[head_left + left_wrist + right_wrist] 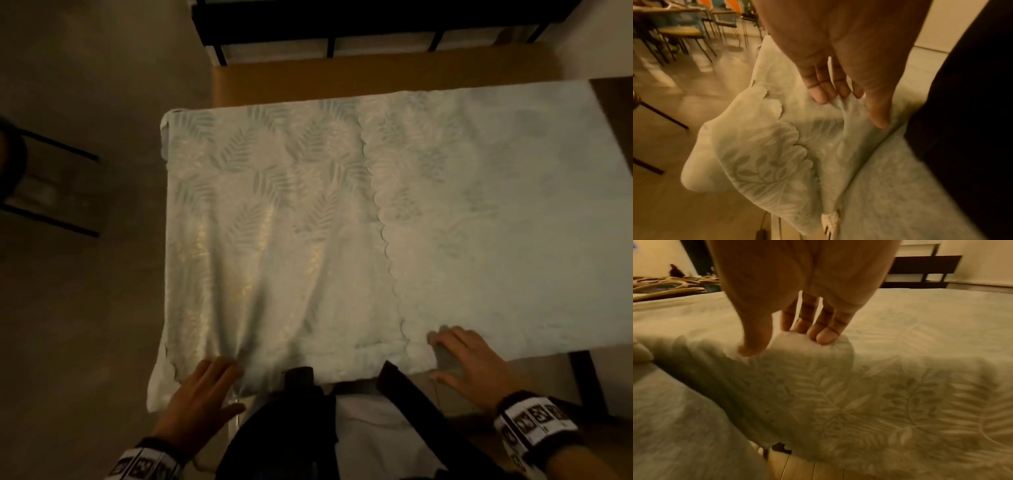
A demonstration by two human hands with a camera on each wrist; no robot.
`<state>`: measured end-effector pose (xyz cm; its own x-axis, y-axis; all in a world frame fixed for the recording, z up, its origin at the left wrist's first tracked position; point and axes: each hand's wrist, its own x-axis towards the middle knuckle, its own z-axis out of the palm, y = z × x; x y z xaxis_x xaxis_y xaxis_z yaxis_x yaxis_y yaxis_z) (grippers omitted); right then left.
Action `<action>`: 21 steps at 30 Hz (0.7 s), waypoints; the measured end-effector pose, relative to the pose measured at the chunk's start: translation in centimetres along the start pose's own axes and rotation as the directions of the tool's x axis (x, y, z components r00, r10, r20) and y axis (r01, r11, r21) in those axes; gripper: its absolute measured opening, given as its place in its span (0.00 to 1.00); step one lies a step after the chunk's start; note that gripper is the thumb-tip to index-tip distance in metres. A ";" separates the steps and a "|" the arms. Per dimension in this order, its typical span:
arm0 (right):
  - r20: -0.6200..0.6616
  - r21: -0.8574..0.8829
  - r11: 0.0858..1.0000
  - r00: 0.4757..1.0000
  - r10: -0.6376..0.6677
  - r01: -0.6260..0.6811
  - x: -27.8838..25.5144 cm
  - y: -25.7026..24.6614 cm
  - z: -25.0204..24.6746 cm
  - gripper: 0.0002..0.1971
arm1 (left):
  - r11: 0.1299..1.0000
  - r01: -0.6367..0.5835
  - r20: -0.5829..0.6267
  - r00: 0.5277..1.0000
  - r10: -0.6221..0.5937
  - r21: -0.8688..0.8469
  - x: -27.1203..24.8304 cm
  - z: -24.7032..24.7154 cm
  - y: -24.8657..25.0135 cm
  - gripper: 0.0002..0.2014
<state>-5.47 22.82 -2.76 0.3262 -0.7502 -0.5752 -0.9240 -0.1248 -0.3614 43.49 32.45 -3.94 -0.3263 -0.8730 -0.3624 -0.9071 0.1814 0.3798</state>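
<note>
**two hands, one slack cloth: where the near edge could slip**

the leaf-patterned cloth lies spread over the tabletop, with its near edge against the person's body.

at far left, a corner of the cloth hangs off the tabletop. if the near edge is lifted carelessly, that hanging weight could drag more cloth over the side.

just right of it, the left hand rests on the near-left edge. its fingers are nearly straight and the thumb is spread apart, so it presses rather than grips. creases fan away from the fingertips. a flat press like this can skid, so a pull from here would likely bunch the left half and deepen those creases.

in the middle, the scalloped edge of an upper layer runs from far to near. uneven pulls by the two hands could skew it, leaving the layers out of line.

further right, the right hand pinches a small hump of the near edge between curled fingers and thumb. the pinch takes little cloth, and how many layers it holds cannot be told. if it has only the top one, a lift would peel the layers apart rather than carry them together.
</note>
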 end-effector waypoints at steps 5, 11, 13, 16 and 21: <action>-0.023 -0.174 0.972 0.986 -0.163 0.157 1.0 1.0 0.1 0.24 | 0.998 0.054 -0.085 0.995 -0.052 0.023 -0.7 1.4 0.5 0.15; 0.041 -0.228 0.923 0.951 -0.308 0.309 1.0 0.8 -0.3 0.10 | 0.987 0.149 -0.170 0.976 -0.136 0.065 -2.0 1.5 1.5 0.11; 0.032 -0.217 0.922 0.947 -0.320 0.319 0.6 0.7 -0.3 0.09 | 0.980 0.185 -0.201 0.965 -0.166 0.077 -2.4 1.1 2.0 0.14; 0.022 -0.201 0.937 0.957 -0.288 0.286 0.0 0.4 -0.1 0.08 | 0.968 0.226 -0.210 0.957 -0.200 0.109 -2.7 1.1 1.7 0.14; 0.023 -0.217 0.948 0.972 -0.234 0.233 -0.2 -0.4 0.2 0.08 | 0.948 0.310 -0.175 0.940 -0.294 0.071 -3.1 1.8 1.1 0.06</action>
<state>-5.15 23.15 -2.59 0.5375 -0.6852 -0.4916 -0.8432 -0.4336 -0.3177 43.02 36.22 -3.91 0.0063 -0.9530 -0.3028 -0.9801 -0.0659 0.1872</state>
